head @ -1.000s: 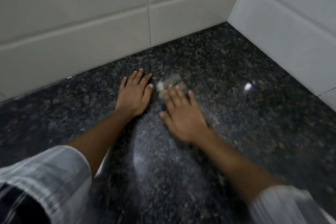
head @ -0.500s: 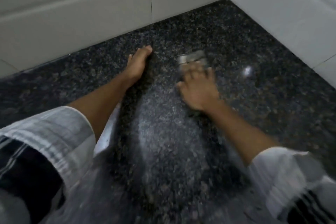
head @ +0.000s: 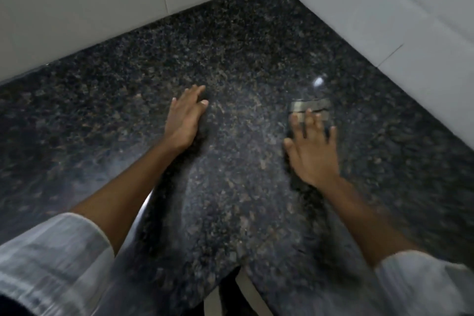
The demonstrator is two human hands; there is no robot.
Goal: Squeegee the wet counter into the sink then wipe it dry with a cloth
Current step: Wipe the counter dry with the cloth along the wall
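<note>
The dark speckled granite counter (head: pixel 243 41) fills the head view and runs into a corner of white tiled walls. My left hand (head: pixel 186 117) rests flat on the counter near the middle, fingers together, holding nothing. My right hand (head: pixel 311 151) lies to the right of it, fingers spread, pressing down on a small grey cloth (head: pixel 311 106). Only the cloth's far edge shows beyond my fingertips, and it is blurred. A dull, smeared patch marks the stone between my forearms. No squeegee and no sink are in view.
A white tiled wall (head: pixel 89 7) borders the counter at the back and another (head: pixel 384 15) on the right. A bright light reflection (head: pixel 318 82) sits just beyond the cloth. My white sleeves (head: pixel 51 259) cover the bottom corners.
My right hand has slid the cloth to the right, away from my left hand. My left hand has stayed flat on the counter. The view has shifted.
</note>
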